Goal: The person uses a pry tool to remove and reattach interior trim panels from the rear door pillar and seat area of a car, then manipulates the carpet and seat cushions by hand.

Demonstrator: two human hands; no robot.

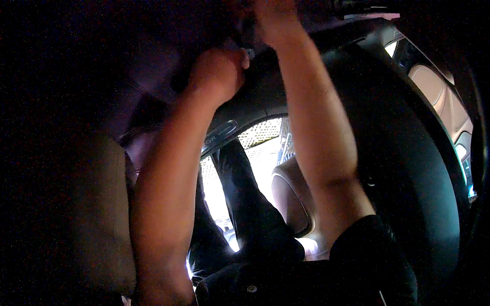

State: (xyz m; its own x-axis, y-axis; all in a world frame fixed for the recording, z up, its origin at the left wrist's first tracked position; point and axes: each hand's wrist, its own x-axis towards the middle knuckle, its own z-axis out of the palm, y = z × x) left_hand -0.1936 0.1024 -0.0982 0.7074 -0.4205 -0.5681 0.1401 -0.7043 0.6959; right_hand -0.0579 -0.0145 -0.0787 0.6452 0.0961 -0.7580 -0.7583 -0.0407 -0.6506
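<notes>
My left hand (218, 74) is raised in the dark upper middle, its fingers curled closed. By its thumb, a small pale bit (249, 52) shows; I cannot make out what it is or what else the fingers hold. My right hand (277, 20) reaches higher, to the top edge, beside a dark interior surface. Its fingers are lost in shadow and cut off by the frame, so their state is hidden.
A dark curved panel (408, 137) arches along the right. Beige car seat parts (429, 84) show beyond it. On the left stands a brown padded edge (107, 204). My dark-trousered legs (250, 204) extend through a bright door opening, past a metal sill plate (220, 136).
</notes>
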